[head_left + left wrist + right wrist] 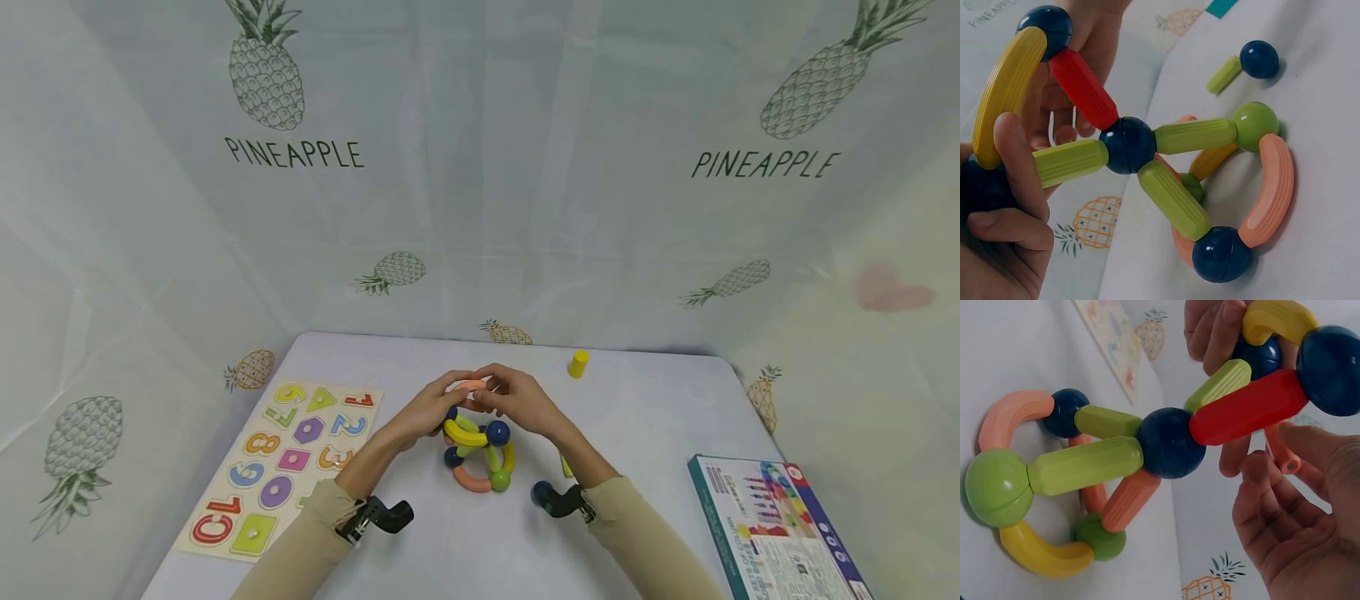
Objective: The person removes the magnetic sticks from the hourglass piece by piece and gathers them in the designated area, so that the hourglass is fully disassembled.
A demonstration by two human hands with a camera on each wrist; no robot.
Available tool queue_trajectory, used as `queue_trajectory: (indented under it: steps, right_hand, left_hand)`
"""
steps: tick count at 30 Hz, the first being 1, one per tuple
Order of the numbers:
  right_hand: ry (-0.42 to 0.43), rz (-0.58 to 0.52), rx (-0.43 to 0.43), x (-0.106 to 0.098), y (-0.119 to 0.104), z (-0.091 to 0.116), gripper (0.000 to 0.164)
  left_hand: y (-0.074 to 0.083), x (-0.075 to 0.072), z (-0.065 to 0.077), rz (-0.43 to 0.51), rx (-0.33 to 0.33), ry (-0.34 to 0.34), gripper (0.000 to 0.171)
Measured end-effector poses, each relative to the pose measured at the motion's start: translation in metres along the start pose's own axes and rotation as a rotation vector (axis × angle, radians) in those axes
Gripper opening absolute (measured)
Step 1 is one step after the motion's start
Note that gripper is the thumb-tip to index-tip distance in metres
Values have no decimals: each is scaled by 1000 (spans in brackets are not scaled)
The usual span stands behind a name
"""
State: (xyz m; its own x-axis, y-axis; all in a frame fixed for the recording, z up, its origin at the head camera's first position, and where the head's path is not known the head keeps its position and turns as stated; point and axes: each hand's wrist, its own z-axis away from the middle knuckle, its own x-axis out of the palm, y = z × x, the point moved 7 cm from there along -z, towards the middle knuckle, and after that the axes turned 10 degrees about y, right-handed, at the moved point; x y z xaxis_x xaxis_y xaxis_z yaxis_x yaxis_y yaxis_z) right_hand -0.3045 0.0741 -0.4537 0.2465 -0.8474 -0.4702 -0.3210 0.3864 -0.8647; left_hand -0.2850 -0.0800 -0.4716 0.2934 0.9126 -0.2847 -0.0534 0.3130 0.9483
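Note:
A magnetic ball-and-stick structure (1171, 442) stands on the table, with balls joined by straight and curved sticks. Its base is a ring of green and blue balls with pink-orange and yellow curved sticks. Higher up, a red stick (1085, 89) and a yellow curved stick (1009, 94) lead to a dark blue ball (1047, 30). My left hand (427, 410) grips another dark blue ball (985, 187) at the structure's top. Close beside it, my right hand (519, 402) pinches an orange curved stick (1275, 450) between thumb and fingers; part of that stick is hidden.
A board of numbers and shapes (306, 450) lies on the left. At the right edge is a printed toy box (772, 525). A yellow short cylinder (578, 364) stands at the back. A blue ball (1260, 59) with a green stick (1224, 75) lies near my right forearm.

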Motion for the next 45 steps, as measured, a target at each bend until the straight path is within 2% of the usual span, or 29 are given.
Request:
queue_trajectory:
  steps: [8,19,27,35,45]
  right_hand:
    - [55,11,15,-3,2,-1,30]
    - [123,-4,62,-10,9,2,25]
    - [184,-28,96,-22,15,11,24]
    - [148,-20,136,-28,15,21,25]
    - [107,-65,146,-31,10,21,18]
  left_hand:
    - [-1,5,0,37,-8,-44,50]
    - [-4,4,-1,27,-26,-2,65]
    - [-5,-1,-3,78,-14,33,62]
    - [-5,-7,-2,58,-13,91,50]
    - [-3,-4,-4,64,18,82,46]
